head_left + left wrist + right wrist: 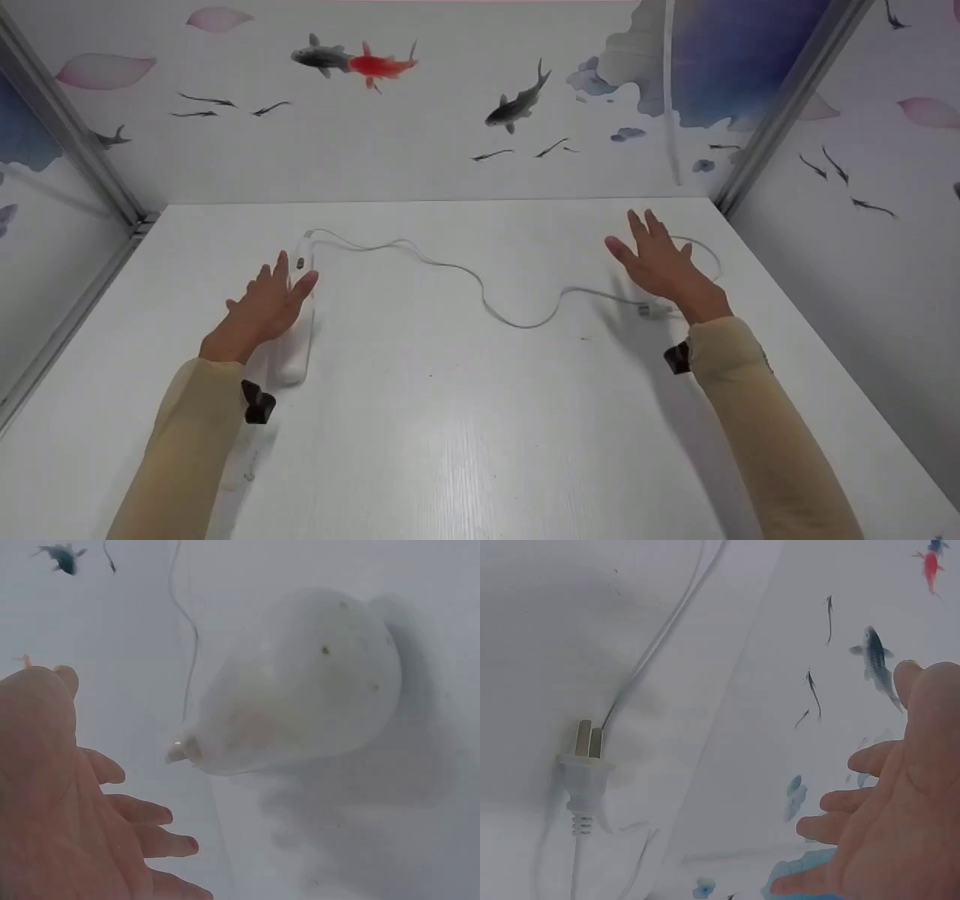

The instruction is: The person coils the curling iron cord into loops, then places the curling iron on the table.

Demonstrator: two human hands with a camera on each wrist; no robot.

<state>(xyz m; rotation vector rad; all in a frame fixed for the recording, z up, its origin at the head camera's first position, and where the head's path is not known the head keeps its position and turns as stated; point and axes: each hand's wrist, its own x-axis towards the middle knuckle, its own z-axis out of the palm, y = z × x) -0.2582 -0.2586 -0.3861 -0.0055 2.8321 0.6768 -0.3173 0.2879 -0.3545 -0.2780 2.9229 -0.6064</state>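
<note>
My left hand [262,307] is spread, fingers extended, and covers part of a long white corded device [295,369] on the left of the table. In the left wrist view the device [315,682] looks rounded and bulbous, with a few small dark spots; its exact kind is unclear. The palm [67,817] holds nothing. Toward the back right, my right hand [664,262] is also spread and empty, partly overlapping the cord in the head view. Near its wrist lies a white two-pin plug [585,780], its flat metal prongs exposed.
A thin white cord [484,296] winds across the white table [465,420] between device and plug. Printed wall panels [442,142] with fish stand along the back and sides, joined by metal posts [799,105]. Black wrist mounts [259,403] sit at both cuffs.
</note>
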